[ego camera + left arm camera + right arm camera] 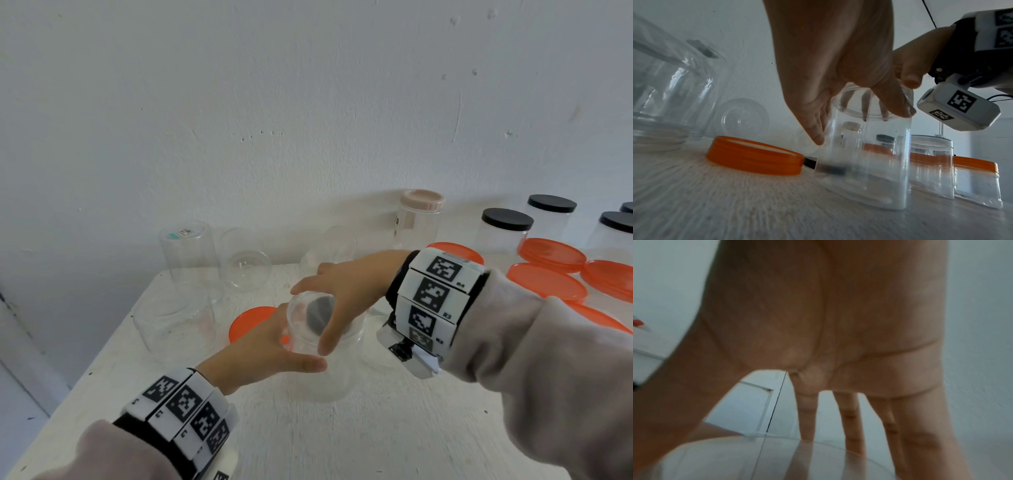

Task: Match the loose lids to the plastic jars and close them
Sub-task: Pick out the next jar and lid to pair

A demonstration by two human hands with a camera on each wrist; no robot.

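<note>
Steadying the clear jar [317,346] at the centre of the head view comes first: it stands upright on the bench [342,438], mouth up and uncovered. Our left hand [263,346] lies against its left wall with the fingers nearly straight and the thumb stretched along the near side, bracing but not wrapped round. Our right hand [342,287] arches over the mouth from the right of the frame, thumb on the near rim and fingers reaching down over the far rim; in the left wrist view those fingers [865,105] show through the clear wall. It appears to grip the rim only; no lid is visible in either hand.

A black lid [811,162] lies on the bench just behind the jar, next to the orange lid [251,320] at centre left of the head view. We judge the black one the likelier match, since the orange lid looks too wide for this mouth.

To do this step well, we keep the left hand low on the wall so the light jar cannot tip, lift the right hand clear of the mouth, and set the lid flat before turning. A tilted start risks cross-threading.
</note>
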